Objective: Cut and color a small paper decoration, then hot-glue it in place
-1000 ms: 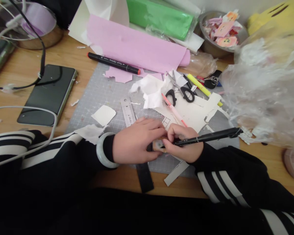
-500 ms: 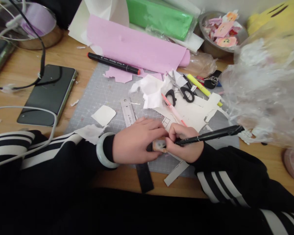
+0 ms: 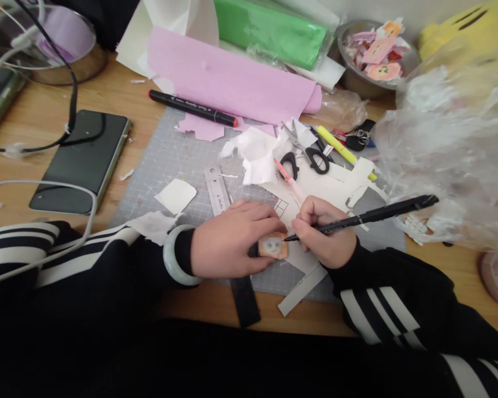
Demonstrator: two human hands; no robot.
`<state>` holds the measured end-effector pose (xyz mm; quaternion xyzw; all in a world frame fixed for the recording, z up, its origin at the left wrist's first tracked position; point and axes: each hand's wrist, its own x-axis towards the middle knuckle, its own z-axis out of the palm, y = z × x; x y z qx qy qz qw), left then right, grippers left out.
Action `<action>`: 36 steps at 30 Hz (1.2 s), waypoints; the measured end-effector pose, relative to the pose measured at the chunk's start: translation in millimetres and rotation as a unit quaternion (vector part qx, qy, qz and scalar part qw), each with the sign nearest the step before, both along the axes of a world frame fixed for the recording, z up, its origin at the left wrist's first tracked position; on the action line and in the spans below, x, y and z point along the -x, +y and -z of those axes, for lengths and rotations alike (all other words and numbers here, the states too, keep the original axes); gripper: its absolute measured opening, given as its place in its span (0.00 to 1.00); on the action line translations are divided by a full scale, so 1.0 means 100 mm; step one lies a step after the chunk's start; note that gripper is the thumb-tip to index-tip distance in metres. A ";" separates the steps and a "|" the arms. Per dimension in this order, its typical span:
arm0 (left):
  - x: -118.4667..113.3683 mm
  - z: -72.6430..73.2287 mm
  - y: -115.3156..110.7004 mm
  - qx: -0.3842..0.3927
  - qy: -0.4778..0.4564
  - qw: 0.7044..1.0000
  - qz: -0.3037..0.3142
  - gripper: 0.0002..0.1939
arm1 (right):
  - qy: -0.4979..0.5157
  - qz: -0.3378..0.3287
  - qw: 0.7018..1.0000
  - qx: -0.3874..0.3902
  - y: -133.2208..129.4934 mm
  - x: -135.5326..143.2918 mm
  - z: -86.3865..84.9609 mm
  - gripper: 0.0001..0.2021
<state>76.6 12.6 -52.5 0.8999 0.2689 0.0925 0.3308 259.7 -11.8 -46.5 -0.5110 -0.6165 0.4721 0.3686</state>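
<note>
My left hand (image 3: 238,239) lies palm down over the ruler, its thumb and fingers bracing a small orange-edged piece (image 3: 273,246). That piece has a pale middle with greenish marks; its left end is hidden by the hand. In my right hand (image 3: 326,235), a slim black pen (image 3: 377,215) is pinched, its tip at the piece's upper right edge. A metal ruler (image 3: 217,190) comes out above my left hand, and a dark strip (image 3: 245,301) below it. Behind my right hand lies a pink pen (image 3: 289,179), partly covered.
Black-handled scissors (image 3: 315,160), a yellow highlighter (image 3: 344,149) and white paper scraps (image 3: 176,195) lie on the grey cutting mat (image 3: 145,166). A black marker (image 3: 191,108) rests near pink sheeting (image 3: 232,72). A phone (image 3: 81,160) is at left; a metal bowl (image 3: 357,72) and plastic bags (image 3: 444,166) are at right.
My right hand has moved right with the black pen, drawing back from the small piece and uncovering more of its face. My left hand stays in place.
</note>
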 end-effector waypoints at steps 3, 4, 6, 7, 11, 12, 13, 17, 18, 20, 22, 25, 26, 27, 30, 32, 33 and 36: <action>0.00 0.00 0.00 -0.003 0.003 1.000 0.001 0.16 | 0.011 0.013 1.000 -0.005 0.00 -0.01 0.01 0.12; 0.00 0.00 0.00 -0.003 0.004 1.000 0.000 0.16 | 0.015 0.019 1.000 -0.009 -0.01 -0.01 0.03 0.12; 0.00 0.00 0.00 0.003 0.002 1.000 -0.003 0.16 | 0.028 0.035 0.999 -0.019 -0.02 -0.02 0.05 0.10; 0.00 0.00 0.00 0.007 -0.003 1.000 -0.009 0.17 | 0.036 0.042 0.998 -0.027 -0.03 -0.02 0.07 0.08; -0.01 0.00 -0.02 0.023 -0.048 0.997 -0.054 0.17 | 0.020 0.037 0.994 -0.099 -0.04 -0.04 0.10 0.03; -0.01 0.00 -0.02 0.026 -0.062 0.995 -0.067 0.17 | -0.009 0.028 0.992 -0.125 -0.04 -0.04 0.10 0.03; -0.01 -0.01 -0.02 0.030 -0.075 0.994 -0.077 0.17 | -0.044 0.020 0.988 -0.149 -0.04 -0.04 0.09 0.02; -0.01 -0.01 -0.02 0.049 -0.096 0.990 -0.094 0.16 | -0.146 -0.006 0.968 -0.205 -0.05 0.00 0.08 0.09; -0.01 -0.01 -0.02 0.051 -0.095 0.990 -0.094 0.16 | -0.158 -0.013 0.963 -0.215 -0.05 0.00 0.08 0.11; -0.01 0.00 -0.02 0.049 -0.089 0.991 -0.092 0.15 | -0.181 -0.032 0.954 -0.238 -0.06 0.01 0.10 0.12; -0.01 0.00 -0.02 0.043 -0.079 0.992 -0.091 0.15 | -0.196 -0.045 0.945 -0.258 -0.07 0.00 0.12 0.12; -0.01 -0.01 -0.03 0.040 -0.066 0.993 -0.087 0.14 | -0.214 -0.054 0.934 -0.281 -0.08 0.00 0.14 0.12; -0.01 -0.01 -0.03 0.039 -0.062 0.994 -0.086 0.14 | -0.221 -0.056 0.930 -0.288 -0.08 0.00 0.14 0.12; -0.01 -0.01 -0.03 0.038 -0.058 0.994 -0.085 0.15 | -0.228 -0.060 0.926 -0.294 -0.08 0.00 0.14 0.12; -0.02 0.00 -0.02 0.033 -0.047 0.995 -0.084 0.15 | -0.244 -0.074 0.917 -0.307 -0.09 0.00 0.14 0.12; -0.02 0.00 -0.02 0.029 -0.044 0.995 -0.082 0.14 | -0.245 -0.082 0.913 -0.316 -0.08 0.00 0.15 0.12; -0.02 0.00 -0.03 0.027 -0.043 0.995 -0.081 0.14 | -0.241 -0.085 0.912 -0.320 -0.08 0.00 0.15 0.12; -0.02 -0.01 -0.03 0.022 -0.041 0.996 -0.079 0.14 | -0.227 -0.094 0.915 -0.320 -0.07 0.00 0.15 0.11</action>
